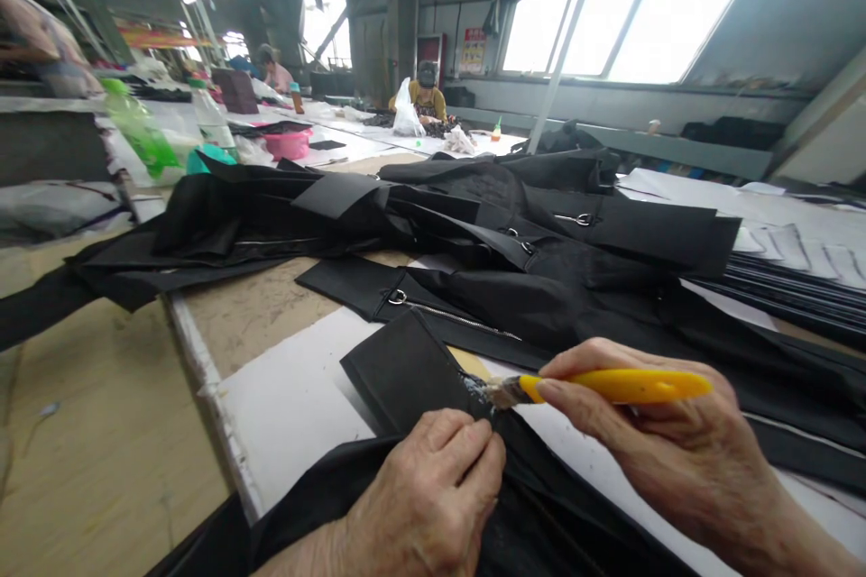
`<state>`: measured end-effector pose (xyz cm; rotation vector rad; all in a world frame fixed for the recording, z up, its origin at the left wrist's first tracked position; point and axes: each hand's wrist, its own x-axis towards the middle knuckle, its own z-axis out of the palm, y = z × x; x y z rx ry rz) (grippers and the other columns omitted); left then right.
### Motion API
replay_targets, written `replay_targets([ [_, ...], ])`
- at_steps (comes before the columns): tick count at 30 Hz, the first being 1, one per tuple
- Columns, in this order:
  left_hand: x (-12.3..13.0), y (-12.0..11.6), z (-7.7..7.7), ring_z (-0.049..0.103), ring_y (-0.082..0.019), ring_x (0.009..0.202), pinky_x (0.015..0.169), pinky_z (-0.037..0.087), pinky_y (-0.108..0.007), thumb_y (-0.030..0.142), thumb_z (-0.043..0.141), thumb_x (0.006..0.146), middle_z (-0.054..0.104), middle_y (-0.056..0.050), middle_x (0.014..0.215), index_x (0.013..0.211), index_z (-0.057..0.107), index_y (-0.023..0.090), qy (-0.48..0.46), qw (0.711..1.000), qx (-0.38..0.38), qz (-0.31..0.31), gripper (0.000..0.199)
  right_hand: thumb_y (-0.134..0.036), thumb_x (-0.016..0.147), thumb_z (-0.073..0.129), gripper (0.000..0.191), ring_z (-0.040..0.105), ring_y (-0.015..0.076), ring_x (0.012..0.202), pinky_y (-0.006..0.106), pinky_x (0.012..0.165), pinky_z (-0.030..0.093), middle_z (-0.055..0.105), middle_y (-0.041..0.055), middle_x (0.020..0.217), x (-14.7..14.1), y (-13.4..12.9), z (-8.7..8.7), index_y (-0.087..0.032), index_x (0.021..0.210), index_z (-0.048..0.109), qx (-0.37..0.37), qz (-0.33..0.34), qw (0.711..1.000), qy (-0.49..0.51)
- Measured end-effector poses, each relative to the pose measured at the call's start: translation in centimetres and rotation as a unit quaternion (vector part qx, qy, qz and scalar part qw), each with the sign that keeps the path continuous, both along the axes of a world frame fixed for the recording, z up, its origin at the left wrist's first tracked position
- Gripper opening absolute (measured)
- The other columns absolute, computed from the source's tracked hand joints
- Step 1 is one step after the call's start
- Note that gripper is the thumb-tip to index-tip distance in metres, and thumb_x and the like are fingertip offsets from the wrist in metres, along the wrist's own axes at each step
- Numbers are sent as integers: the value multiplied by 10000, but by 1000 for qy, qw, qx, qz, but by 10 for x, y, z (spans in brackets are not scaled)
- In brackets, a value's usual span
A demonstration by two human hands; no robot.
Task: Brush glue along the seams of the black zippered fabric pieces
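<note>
My right hand (pixel 656 437) is closed around a brush with a yellow handle (pixel 629 386). The bristles (pixel 502 393) touch the edge of a black fabric piece (pixel 406 370), where a whitish wet smear (pixel 475 386) shows. Pressed on the same black material just below the bristles is my left hand (pixel 439 487), its fingers curled and together on the cloth. Under the piece lies a white sheet (pixel 290 397). Behind it rests a black panel with a silver zipper (pixel 466 321) and a metal ring (pixel 398 297).
More black pieces (pixel 271 207) are heaped across the table. Bottles, including a green one (pixel 139 126), and a pink basin (pixel 288 142) stand at the back left. Stacked strips (pixel 798 288) lie at the right. A person (pixel 429 99) sits farther back; others are at the left.
</note>
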<state>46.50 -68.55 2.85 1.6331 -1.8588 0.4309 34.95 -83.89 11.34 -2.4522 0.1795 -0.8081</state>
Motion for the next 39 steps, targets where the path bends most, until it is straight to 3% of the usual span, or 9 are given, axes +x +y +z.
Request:
replay_targets([
  [5,0,-3,-4,567,-216,804,679,574,-344,106,351,882,619,-114,863,1050,575,45,-12,998,-63,1,286,-281,883,578,182,519,60,474,157,385,341,579,-51,591,6,1,-6,-201,728,631,1,13,999,-35],
  [10,-3,5,10,562,-235,878,751,566,-387,84,412,868,621,-128,943,1101,554,40,6,999,41,10,277,-304,887,592,155,556,62,505,146,431,389,600,-51,630,-2,-2,-5,-218,766,636,-13,-26,999,-23],
  [16,-5,6,12,554,-243,905,769,558,-404,72,420,864,612,-135,977,1138,542,26,-1,998,67,14,304,-328,869,614,95,501,65,408,157,435,416,590,-76,587,-21,10,-1,-270,802,646,1,-80,995,-52],
  [22,-6,5,14,553,-229,922,813,550,-406,87,398,890,603,-135,999,1172,532,30,-2,991,132,22,317,-281,891,571,171,540,53,483,131,439,402,585,-61,614,-25,7,-8,-221,739,621,-32,-29,999,-10],
  [26,-6,9,16,554,-225,926,821,548,-395,85,397,890,601,-135,1007,1177,529,30,-2,991,131,18,320,-301,889,581,163,520,49,450,146,410,368,576,-67,594,-23,5,-5,-229,749,623,-58,-59,996,-32],
  [31,-5,10,18,555,-222,894,779,555,-387,70,372,883,606,-135,987,1159,539,32,-5,994,110,18,325,-231,900,547,184,547,68,515,161,430,386,587,-34,631,-17,8,-5,-190,728,596,-74,-12,997,-32],
  [36,-6,8,19,552,-234,898,787,552,-397,69,387,867,604,-141,989,1139,545,27,-2,995,100,15,317,-229,896,567,124,536,63,514,175,406,360,596,-33,669,-21,8,-6,-205,777,591,-81,-39,995,-50],
  [39,-7,8,17,546,-233,885,779,551,-398,72,377,863,599,-134,977,1140,540,42,7,995,95,12,323,-208,901,550,111,519,54,508,162,458,395,569,-42,651,-30,10,-5,-209,793,576,-88,-15,995,-34],
])
